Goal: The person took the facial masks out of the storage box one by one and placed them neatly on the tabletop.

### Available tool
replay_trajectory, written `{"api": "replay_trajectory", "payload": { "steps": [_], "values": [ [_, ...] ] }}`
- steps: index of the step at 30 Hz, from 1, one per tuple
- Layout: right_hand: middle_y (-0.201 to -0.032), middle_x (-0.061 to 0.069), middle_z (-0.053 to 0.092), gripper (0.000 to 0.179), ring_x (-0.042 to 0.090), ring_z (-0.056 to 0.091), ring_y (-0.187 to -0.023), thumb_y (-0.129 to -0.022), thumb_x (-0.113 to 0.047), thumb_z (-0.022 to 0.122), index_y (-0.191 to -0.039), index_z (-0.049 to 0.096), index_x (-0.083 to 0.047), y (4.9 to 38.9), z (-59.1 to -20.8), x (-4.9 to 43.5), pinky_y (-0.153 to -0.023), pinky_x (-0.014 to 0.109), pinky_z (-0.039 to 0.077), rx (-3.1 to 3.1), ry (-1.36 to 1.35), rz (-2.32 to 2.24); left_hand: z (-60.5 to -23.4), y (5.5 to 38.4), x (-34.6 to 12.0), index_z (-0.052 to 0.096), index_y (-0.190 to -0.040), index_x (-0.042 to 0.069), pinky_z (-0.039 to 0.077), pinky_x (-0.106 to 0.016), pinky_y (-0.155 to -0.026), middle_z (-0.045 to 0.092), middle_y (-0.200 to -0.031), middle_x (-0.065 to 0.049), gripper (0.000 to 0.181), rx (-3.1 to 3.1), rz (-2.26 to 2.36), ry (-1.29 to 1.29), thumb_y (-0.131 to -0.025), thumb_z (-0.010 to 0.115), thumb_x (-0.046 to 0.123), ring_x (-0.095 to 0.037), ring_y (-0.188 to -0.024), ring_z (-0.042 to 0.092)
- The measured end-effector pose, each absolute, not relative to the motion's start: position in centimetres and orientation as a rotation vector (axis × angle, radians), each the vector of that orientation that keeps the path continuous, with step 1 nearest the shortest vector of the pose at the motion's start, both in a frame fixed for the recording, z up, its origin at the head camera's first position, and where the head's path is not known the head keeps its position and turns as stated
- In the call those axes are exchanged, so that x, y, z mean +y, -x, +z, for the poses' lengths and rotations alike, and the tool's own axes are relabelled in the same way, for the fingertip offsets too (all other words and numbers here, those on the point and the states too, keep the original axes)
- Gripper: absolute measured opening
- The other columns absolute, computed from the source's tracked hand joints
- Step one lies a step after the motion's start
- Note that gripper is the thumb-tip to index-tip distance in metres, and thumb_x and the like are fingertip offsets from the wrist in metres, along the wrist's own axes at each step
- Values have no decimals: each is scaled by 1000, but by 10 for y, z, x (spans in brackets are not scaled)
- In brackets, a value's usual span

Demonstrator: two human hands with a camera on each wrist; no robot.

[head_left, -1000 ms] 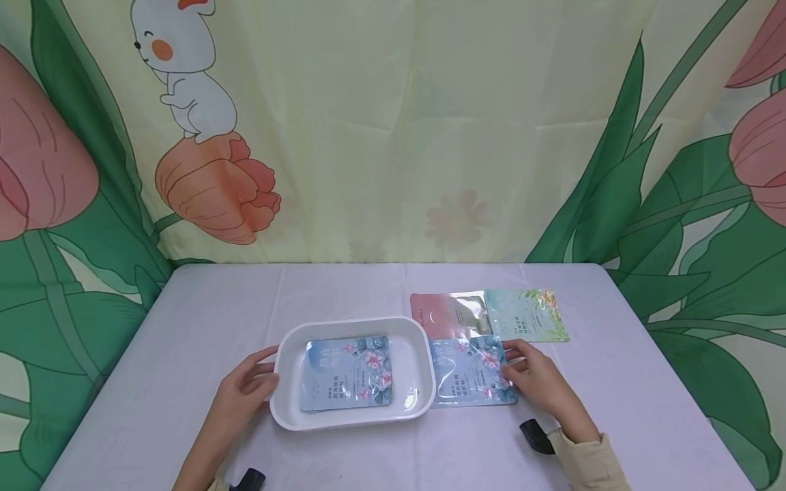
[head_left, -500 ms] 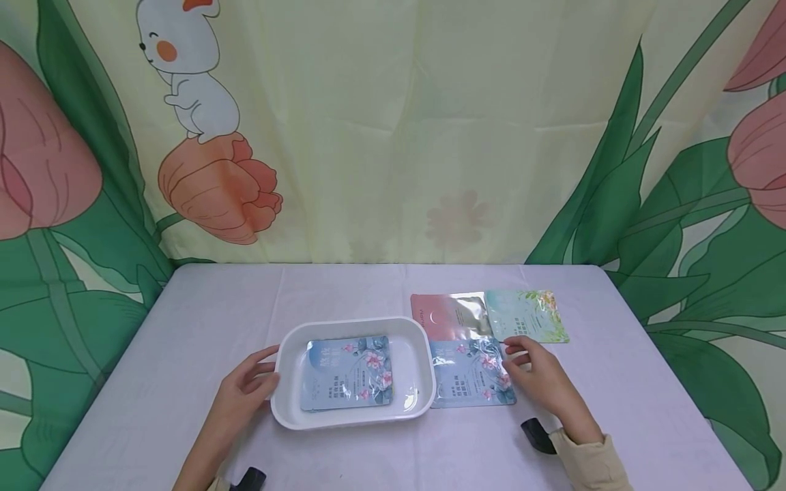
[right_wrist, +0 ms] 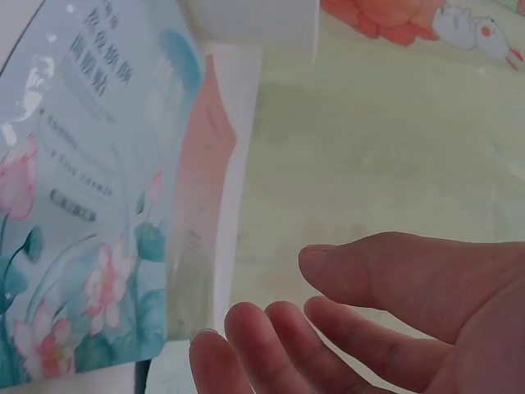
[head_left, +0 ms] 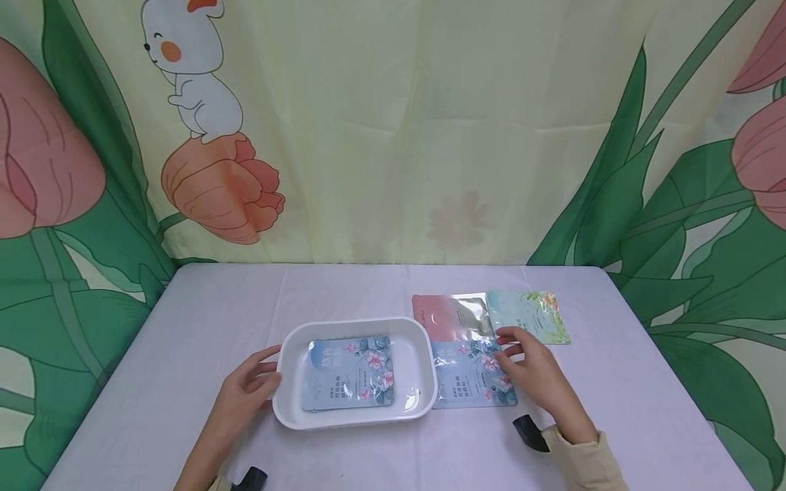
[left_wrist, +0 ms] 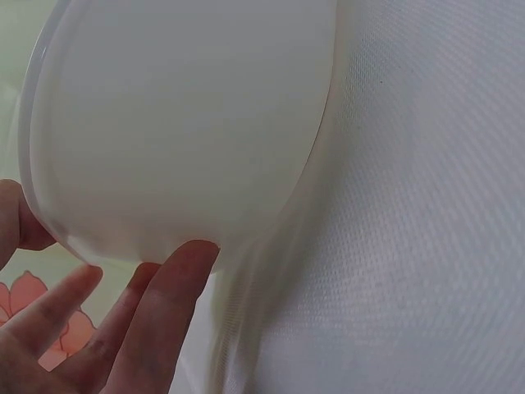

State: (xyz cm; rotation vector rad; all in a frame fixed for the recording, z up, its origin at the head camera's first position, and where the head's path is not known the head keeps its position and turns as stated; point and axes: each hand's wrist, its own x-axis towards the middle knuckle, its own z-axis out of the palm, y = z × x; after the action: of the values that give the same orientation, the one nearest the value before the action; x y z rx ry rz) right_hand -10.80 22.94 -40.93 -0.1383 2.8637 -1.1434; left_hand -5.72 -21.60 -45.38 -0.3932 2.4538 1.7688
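A white tray (head_left: 416, 365) stands on the table with a blue flowered face mask sachet (head_left: 344, 375) lying in it. My left hand (head_left: 248, 385) rests its fingertips against the tray's left end; in the left wrist view, fairly straight fingers (left_wrist: 176, 283) touch the outer wall and rim. A second blue flowered sachet (head_left: 463, 378) lies flat along the tray's right side. Over its right edge hovers my right hand (head_left: 531, 365), fingers spread and loosely bent, holding nothing. In the right wrist view that sachet (right_wrist: 90, 189) shows beside the relaxed fingers.
Behind the blue sachet lie a pink and silver sachet (head_left: 451, 317) and a pale green one (head_left: 528, 314), side by side. White cloth covers the table (head_left: 344, 290). A printed curtain (head_left: 393, 136) hangs behind it.
My right hand has let go of the right sachet's edge and shifted slightly back and left over its far corner. The left hand has stayed at the tray.
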Motion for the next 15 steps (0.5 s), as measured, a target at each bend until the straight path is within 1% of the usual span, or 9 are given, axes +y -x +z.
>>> {"api": "replay_trajectory", "payload": {
  "steps": [7, 12, 15],
  "values": [
    [-120, 18, 60, 43, 27, 61, -102, -93, -5, 65, -133, 51, 1, 108, -401, 215, -81, 35, 59, 2841, 149, -1193, -454, 57, -216, 50, -143, 25, 60, -30, -75, 61, -130, -16, 50, 2456, 1761, 405, -96, 66, 26, -27, -109, 67],
    [-118, 17, 62, 43, 26, 61, -101, -92, -5, 67, -132, 53, 1, 109, -398, 204, -84, 38, 58, 2865, 188, -1212, -454, 57, -216, 50, -143, 25, 60, -31, -76, 61, -130, -16, 50, 2464, 1751, 408, -96, 66, 26, -28, -109, 67],
    [-117, 16, 63, 42, 25, 62, -100, -92, -5, 67, -131, 54, 1, 109, -397, 197, -84, 38, 57, 2867, 215, -1231, -453, 57, -215, 50, -143, 25, 61, -31, -76, 61, -130, -16, 51, 2465, 1750, 410, -95, 66, 27, -28, -110, 67]
  ]
}}
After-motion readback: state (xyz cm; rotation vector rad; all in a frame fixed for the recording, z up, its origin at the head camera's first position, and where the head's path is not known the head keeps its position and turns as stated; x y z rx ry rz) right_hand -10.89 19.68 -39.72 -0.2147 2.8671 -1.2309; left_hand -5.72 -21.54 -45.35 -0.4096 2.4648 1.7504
